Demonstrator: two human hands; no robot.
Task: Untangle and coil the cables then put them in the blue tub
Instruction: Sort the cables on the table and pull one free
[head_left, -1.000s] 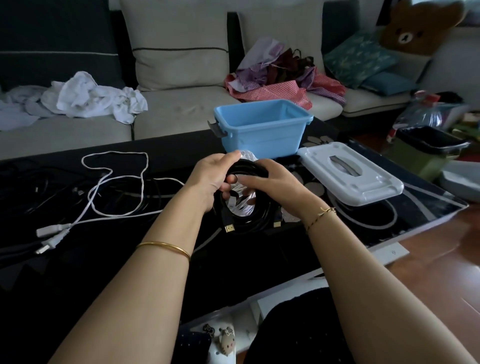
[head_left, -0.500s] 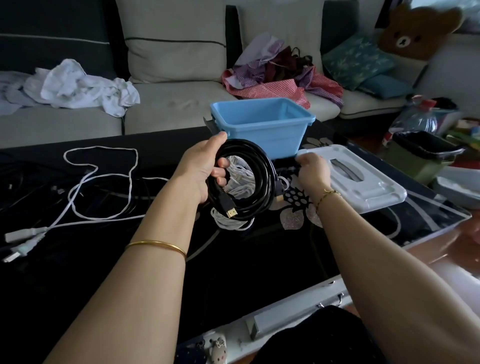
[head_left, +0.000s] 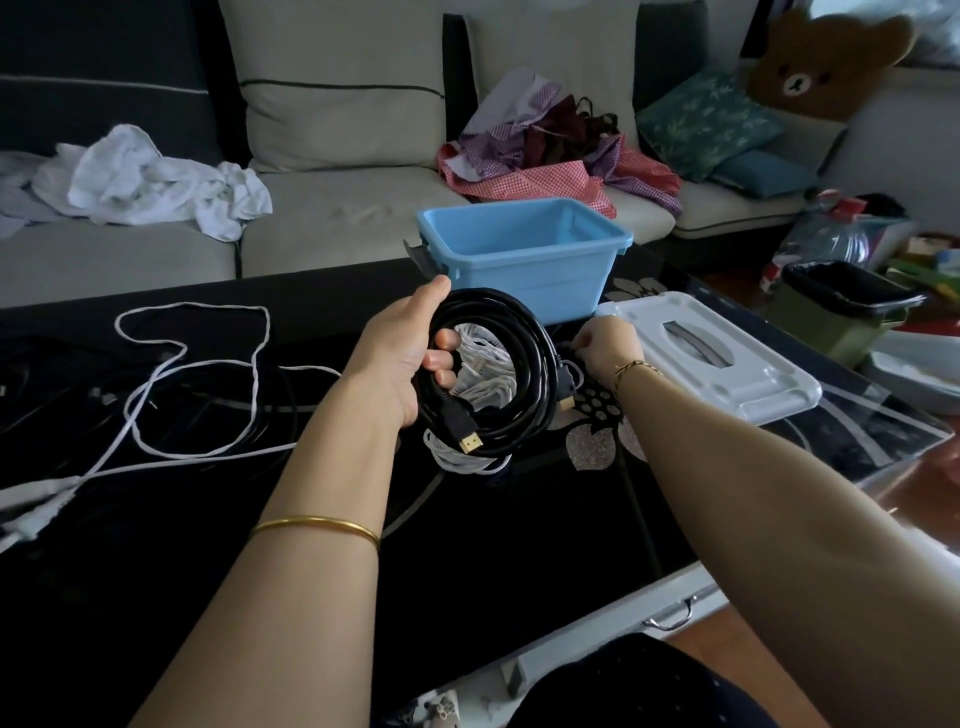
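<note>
Gripping the coiled black cable (head_left: 537, 358) in my left hand (head_left: 400, 358), I hold it just before the blue tub (head_left: 519, 275); my right hand (head_left: 605, 345) curls beside the coil, its hold unclear.

Both bare forearms reach up from the bottom of the frame toward its middle. The left grip (head_left: 410, 358) is raised at centre, thumb on top, fingers curled through the black cable coil (head_left: 537, 364), holding it upright. The right grip (head_left: 605, 348) sits just right of the coil, fingers curled inward. Whether they pinch anything is unclear.
</note>
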